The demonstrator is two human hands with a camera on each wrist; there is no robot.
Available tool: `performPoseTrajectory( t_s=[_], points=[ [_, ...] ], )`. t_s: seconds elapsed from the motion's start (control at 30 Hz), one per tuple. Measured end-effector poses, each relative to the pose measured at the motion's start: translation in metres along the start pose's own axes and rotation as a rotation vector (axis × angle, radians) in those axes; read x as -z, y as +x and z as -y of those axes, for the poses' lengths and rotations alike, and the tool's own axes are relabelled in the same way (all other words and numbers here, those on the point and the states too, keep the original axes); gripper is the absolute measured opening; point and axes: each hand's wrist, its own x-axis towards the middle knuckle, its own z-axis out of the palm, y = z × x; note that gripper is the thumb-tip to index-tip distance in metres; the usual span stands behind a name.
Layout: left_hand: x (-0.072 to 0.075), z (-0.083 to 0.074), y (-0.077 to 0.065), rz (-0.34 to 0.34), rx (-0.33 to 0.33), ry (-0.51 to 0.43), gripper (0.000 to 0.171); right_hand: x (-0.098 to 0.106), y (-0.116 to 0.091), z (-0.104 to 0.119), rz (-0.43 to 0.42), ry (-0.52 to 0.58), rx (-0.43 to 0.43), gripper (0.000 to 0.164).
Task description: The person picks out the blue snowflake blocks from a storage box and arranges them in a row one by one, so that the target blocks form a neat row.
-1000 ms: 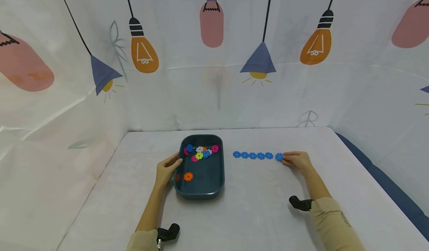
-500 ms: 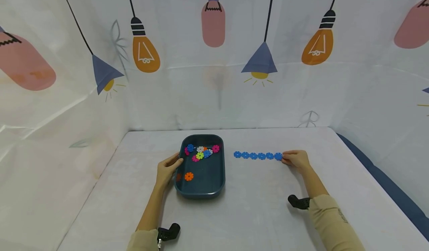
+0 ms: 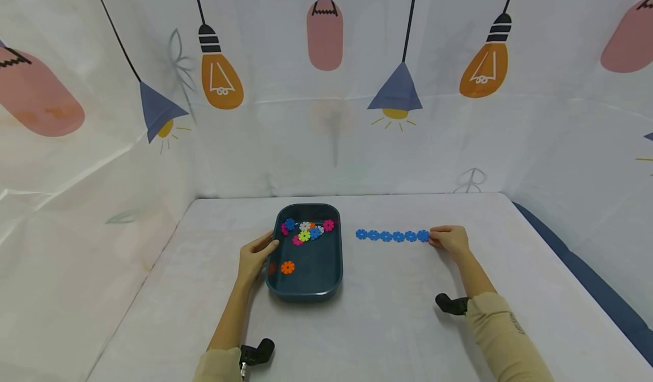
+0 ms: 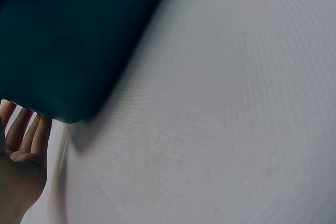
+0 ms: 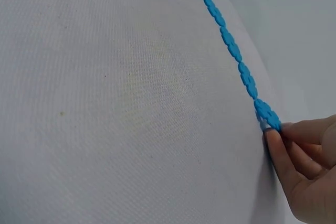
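My left hand (image 3: 257, 256) grips the left side of a dark teal tray (image 3: 313, 283), thumb over the rim and the other fingers underneath. Inside the tray lie several small flower-shaped discs in pink, white, yellow, blue and orange; one orange disc (image 3: 288, 267) sits apart, nearer the front. To the tray's right, blue flower-shaped discs (image 3: 386, 236) form a straight row on the table. At the row's right end, my right hand (image 3: 450, 239) pinches the last blue disc (image 5: 268, 115) between thumb and forefinger. In the right wrist view that disc is slightly tilted, its edge against its neighbour.
A white cloth covers the table (image 3: 388, 314), whose back edge meets a white curtain (image 3: 285, 149) printed with lamps and bulbs. Black wrist mounts (image 3: 257, 352) stick out from both forearms. Dark blue material (image 3: 576, 263) shows beyond the right edge.
The blue disc in my right hand has moved slightly left, closing the gap to the row. My left hand and the tray have stayed in place.
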Motion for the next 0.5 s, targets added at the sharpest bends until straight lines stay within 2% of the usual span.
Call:
performPoseTrajectory(
  t_s=[0.5],
  points=[
    [-0.0008,-0.0013,0.0002,0.0,0.011,-0.001,0.047,-0.001,0.0028,0.0014,-0.054,-0.121,0.047,0.033]
  ],
)
